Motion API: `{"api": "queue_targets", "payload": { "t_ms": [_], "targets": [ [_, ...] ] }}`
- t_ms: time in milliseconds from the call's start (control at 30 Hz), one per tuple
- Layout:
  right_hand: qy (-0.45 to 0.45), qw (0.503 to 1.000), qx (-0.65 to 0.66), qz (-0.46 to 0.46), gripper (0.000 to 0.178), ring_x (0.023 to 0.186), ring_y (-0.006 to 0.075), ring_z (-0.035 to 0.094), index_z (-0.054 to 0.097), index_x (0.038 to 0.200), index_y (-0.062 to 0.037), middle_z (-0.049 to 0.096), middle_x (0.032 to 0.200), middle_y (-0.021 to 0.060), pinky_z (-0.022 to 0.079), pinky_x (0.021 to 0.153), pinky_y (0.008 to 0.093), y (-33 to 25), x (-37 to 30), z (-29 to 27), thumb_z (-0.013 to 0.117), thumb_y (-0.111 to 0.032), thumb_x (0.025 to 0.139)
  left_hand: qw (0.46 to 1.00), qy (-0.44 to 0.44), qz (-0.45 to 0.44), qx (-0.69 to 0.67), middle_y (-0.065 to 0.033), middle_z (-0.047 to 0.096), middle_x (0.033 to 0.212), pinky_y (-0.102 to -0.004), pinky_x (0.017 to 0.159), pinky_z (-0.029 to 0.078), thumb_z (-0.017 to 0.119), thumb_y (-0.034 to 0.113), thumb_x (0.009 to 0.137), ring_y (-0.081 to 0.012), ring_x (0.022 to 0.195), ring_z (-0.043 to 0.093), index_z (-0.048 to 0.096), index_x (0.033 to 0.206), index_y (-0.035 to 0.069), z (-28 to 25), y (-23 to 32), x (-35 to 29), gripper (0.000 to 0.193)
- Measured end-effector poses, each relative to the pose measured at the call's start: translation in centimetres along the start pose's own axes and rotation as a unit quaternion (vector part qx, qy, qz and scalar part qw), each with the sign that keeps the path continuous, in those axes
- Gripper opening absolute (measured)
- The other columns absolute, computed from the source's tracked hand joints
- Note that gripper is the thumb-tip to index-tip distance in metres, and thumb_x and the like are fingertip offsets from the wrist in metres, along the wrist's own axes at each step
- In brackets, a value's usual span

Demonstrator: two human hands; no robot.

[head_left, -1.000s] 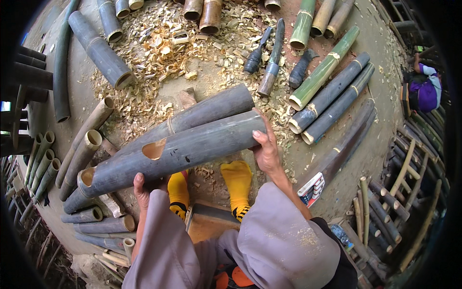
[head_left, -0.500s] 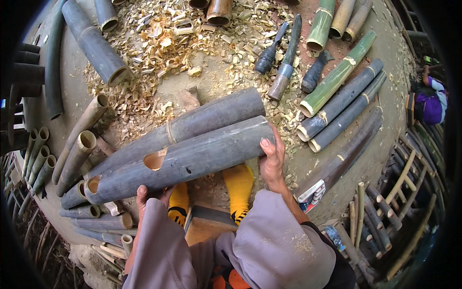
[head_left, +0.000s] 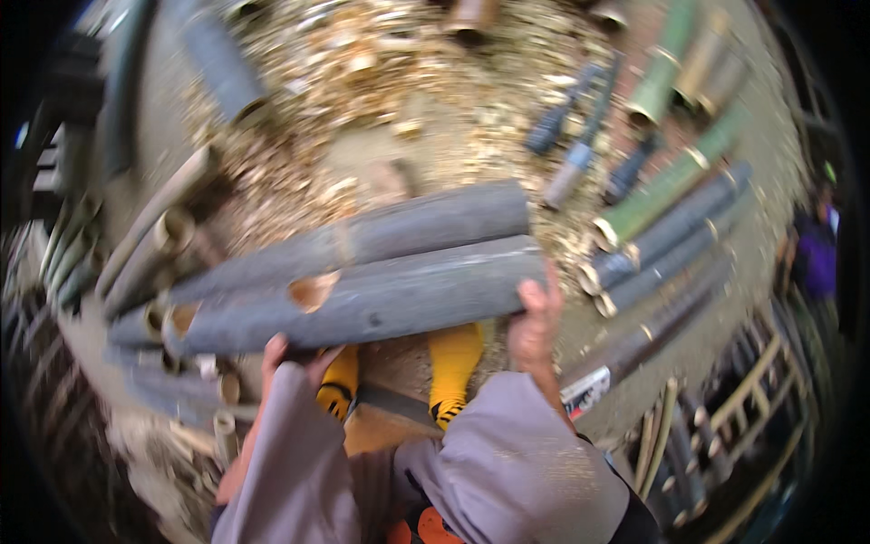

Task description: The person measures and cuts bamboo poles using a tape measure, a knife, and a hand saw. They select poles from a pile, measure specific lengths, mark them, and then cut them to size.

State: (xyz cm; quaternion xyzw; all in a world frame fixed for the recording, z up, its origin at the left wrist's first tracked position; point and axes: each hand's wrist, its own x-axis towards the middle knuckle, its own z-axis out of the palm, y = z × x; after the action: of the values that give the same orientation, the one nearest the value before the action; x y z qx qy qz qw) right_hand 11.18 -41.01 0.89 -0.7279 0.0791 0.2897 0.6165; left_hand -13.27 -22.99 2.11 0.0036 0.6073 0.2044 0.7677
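Across my lap I hold a thick dark bamboo tube point(head_left: 426, 295) with an oval hole cut in its upper side and another opening near its left end. My left hand point(head_left: 297, 358) grips it from below near the left part, thumb at the lower edge, most fingers hidden beneath. At the right end my right hand point(head_left: 535, 317) is closed around the rim, thumb on the near side. Just beyond, a second dark bamboo length point(head_left: 435, 218) lies nearly parallel, right behind the held tube. The picture is smeared by motion.
Wood chips point(head_left: 362, 63) cover the ground ahead. Dark-handled blades point(head_left: 571, 168) lie at the upper right, beside a green bamboo piece point(head_left: 671, 177) and dark ones. Shorter tubes point(head_left: 172, 231) lean at the left. My yellow-socked feet point(head_left: 453, 363) are below the tube. A person in purple point(head_left: 816, 258) is far right.
The view has swung, so the surroundings appear shifted mostly rightward and blurred. The held tube looks slightly more level; both hands keep their grip on it.
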Motion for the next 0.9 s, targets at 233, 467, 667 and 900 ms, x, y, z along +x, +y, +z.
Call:
{"api": "queue_targets", "payload": {
  "t_ms": [233, 467, 667, 900],
  "targets": [
    [-0.026, 0.995, 0.095, -0.010, 0.060, 0.108, 0.0232, 0.049, 0.044, 0.129, 0.0037, 0.052, 0.117, 0.0132, 0.037, 0.096, 0.0375, -0.1, -0.2, 0.2, 0.056, -0.030, 0.081, 0.993, -0.108, -0.047, -0.024, -0.0185, 0.040, 0.139, -0.0656, 0.109, 0.023, 0.073, 0.015, 0.067, -0.0393, 0.131, 0.036, 0.032, 0.139, 0.006, 1.8, 1.3, -1.0, 0.083],
    [0.000, 0.995, 0.095, 0.020, 0.061, 0.114, 0.0262, 0.048, 0.043, 0.132, 0.0015, 0.050, 0.123, 0.0134, 0.037, 0.099, 0.0424, 0.0, 0.1, -0.1, 0.057, -0.030, 0.082, 0.993, -0.098, -0.070, -0.010, -0.0172, 0.039, 0.141, -0.0638, 0.109, 0.024, 0.072, 0.016, 0.070, -0.0379, 0.132, 0.036, 0.028, 0.141, 0.006, 1.9, 1.2, -1.2, 0.085],
    [-0.004, 0.995, 0.094, 0.040, 0.055, 0.116, 0.0251, 0.048, 0.046, 0.129, -0.0013, 0.051, 0.125, 0.0111, 0.038, 0.101, 0.0413, -1.2, -0.1, -0.4, 0.060, -0.036, 0.088, 0.992, -0.077, -0.101, -0.027, -0.0152, 0.037, 0.141, -0.0612, 0.108, 0.029, 0.073, 0.016, 0.076, -0.0343, 0.134, 0.033, 0.029, 0.141, 0.003, 3.2, 2.1, -2.1, 0.080],
    [0.009, 0.995, 0.078, 0.055, 0.054, 0.118, 0.0246, 0.048, 0.046, 0.130, -0.0035, 0.050, 0.129, 0.0102, 0.039, 0.101, 0.0424, -2.0, -0.4, 0.0, 0.059, -0.037, 0.089, 0.991, -0.061, -0.119, -0.002, -0.0128, 0.032, 0.145, -0.0608, 0.109, 0.026, 0.077, 0.022, 0.073, -0.0340, 0.135, 0.032, 0.024, 0.143, 0.004, 3.4, 2.4, -2.1, 0.089]
  ]
}}
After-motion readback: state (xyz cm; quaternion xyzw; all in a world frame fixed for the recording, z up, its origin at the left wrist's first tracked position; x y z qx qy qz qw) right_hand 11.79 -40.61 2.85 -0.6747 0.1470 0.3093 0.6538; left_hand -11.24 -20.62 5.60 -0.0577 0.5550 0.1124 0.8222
